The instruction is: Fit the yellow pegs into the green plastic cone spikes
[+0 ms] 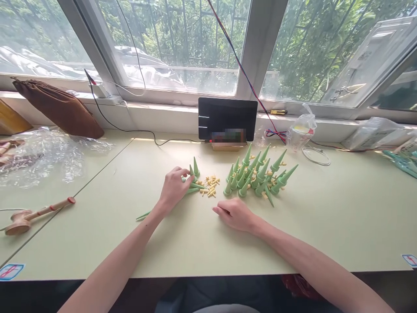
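My left hand (175, 188) is closed, its thumb and fingers pinching a small green cone (191, 171) that points up. Right behind it stands another green cone (196, 167), and more green cones (194, 188) lie on their sides by the fingertips. A loose pile of short yellow pegs (212, 186) is spread between my hands. My right hand (237, 214) rests on the table with curled fingers; whatever they may hold is hidden. Beyond it stands a cluster of green cones (243, 184) with yellow pegs among them, some tilted. One green cone (142, 216) lies partly behind my left forearm.
A tablet (228, 119) leans on a stand at the back. A wooden kendama (35, 216) and crumpled clear plastic (61, 158) lie left. A bagged cup (301, 130), a coiled white cable (317, 156) and a yellow-handled screwdriver (277, 112) are at the back right.
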{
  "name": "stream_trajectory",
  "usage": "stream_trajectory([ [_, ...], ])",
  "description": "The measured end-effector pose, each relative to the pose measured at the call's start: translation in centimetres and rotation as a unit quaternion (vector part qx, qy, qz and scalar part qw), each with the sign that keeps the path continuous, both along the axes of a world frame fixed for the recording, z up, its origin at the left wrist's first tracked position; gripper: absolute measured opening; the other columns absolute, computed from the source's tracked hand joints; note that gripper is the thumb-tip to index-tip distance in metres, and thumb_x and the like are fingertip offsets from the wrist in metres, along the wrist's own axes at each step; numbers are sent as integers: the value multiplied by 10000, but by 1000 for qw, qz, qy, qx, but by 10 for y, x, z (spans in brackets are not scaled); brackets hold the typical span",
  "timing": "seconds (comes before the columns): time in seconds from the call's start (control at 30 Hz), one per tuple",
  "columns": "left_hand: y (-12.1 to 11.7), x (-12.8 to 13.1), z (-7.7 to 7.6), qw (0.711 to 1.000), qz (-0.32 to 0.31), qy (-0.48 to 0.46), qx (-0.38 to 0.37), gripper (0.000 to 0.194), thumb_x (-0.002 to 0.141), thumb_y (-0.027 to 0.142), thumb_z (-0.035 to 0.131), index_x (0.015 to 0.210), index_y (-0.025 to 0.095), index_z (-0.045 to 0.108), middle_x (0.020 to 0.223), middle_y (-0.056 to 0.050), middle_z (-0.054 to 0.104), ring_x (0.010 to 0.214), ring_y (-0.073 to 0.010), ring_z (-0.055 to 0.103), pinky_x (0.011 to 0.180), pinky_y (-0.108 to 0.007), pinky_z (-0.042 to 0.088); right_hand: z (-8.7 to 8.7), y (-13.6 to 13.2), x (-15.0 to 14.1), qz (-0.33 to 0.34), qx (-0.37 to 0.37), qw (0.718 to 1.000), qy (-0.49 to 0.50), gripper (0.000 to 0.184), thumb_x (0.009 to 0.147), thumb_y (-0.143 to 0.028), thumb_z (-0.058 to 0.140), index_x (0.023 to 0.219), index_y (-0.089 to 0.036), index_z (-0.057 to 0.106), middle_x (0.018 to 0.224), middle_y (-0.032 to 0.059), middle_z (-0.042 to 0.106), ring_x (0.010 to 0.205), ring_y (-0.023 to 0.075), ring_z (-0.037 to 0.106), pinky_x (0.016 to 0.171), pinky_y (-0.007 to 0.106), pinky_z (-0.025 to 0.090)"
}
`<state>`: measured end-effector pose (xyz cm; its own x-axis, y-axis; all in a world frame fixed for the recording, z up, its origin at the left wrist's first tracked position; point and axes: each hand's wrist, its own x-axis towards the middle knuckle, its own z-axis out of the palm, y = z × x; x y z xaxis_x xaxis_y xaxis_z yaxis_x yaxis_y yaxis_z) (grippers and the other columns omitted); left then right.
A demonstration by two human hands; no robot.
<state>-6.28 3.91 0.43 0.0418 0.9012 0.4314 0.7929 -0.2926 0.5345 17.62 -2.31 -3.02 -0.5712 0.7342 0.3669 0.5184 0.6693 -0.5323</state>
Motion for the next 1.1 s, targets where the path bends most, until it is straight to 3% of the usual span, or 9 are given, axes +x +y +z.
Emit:
stream_trajectory([
  [0.3,-5,6,5,998,-6,-27,62,97,821,260,654,781,172,662,761,3,590,508,-93,467,598,-262,430,3,-1,-1,-5,-2,1000,-1,423,984,-286,443,587,-191,331,530,-57,307,505,98,232,525,256,218],
  [0.43,-7,7,8,993,-3,-37,112,81,819,237,665,768,177,646,772,9,588,472,-74,423,582,-259,437,2,-1,0,-12,-11,1000,0,387,981,-282,461,606,-188,436,535,-43,404,507,100,333,540,246,261],
  [0.53,-9,7,11,989,-3,-69,130,101,827,242,663,760,177,627,826,1,588,441,-50,404,519,-248,427,2,-1,0,-24,-34,999,24,242,986,-272,462,802,-180,589,598,-25,527,533,108,451,573,230,331],
  [0.63,-14,10,17,983,-24,-119,140,116,839,261,656,777,173,612,904,-21,584,475,-46,477,463,-218,430,2,-2,-1,-52,-46,997,46,192,990,-270,465,1051,-167,615,664,-13,601,546,116,508,604,229,386],
  [0.77,-26,17,21,978,-81,-163,103,99,885,279,609,893,181,596,938,-36,614,597,-85,607,496,-196,501,2,-3,-3,-80,-43,995,30,290,988,-256,463,1237,-152,569,760,15,656,600,135,563,644,244,428],
  [0.9,-38,27,12,976,-137,-157,57,115,931,295,541,972,190,559,913,-42,681,599,-109,648,518,-217,519,5,-2,-5,-88,-47,995,-21,428,982,-244,473,1399,-149,450,789,19,668,641,155,590,644,252,429],
  [1.0,-43,35,1,979,-166,-116,36,102,945,297,504,957,199,532,707,5,658,513,-118,611,503,-230,486,9,-3,-6,-91,-32,993,-73,415,976,-234,481,1386,-168,462,824,30,667,669,168,592,608,253,392],
  [1.1,-44,40,-7,975,-188,-116,-2,105,955,308,491,947,204,504,672,16,639,494,-120,594,515,-240,477,13,-3,-7,-90,-19,989,-116,299,971,-223,480,1256,-169,551,835,43,660,664,172,579,561,254,337],
])
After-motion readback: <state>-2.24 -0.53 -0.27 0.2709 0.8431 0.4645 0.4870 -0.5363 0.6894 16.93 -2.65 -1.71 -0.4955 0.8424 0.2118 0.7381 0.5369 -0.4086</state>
